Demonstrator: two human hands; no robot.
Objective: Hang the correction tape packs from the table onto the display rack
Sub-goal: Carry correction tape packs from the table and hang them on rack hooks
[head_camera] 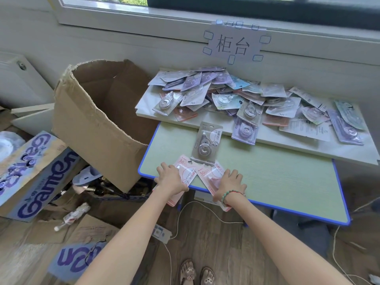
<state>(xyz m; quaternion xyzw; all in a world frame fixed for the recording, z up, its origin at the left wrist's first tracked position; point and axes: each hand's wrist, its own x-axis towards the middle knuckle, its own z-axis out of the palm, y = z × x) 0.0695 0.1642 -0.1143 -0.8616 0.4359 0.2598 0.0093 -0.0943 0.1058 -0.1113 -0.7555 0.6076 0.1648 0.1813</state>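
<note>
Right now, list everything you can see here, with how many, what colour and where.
pink packs: two stacks, at table's near edge, under the hands
grey pack: one, beyond the pink ones
pack pile: many, mixed colours, on white board
table: one, green top, blue rim
cardboard box: one, brown, open, left of table
paper sign: one, taped below window
power strip: one, white, on floor
left hand: on left pink stack
right hand: on right pink stack, beaded bracelet

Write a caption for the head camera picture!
Two hands, left and right, hold pink packs at the table edge.
</note>
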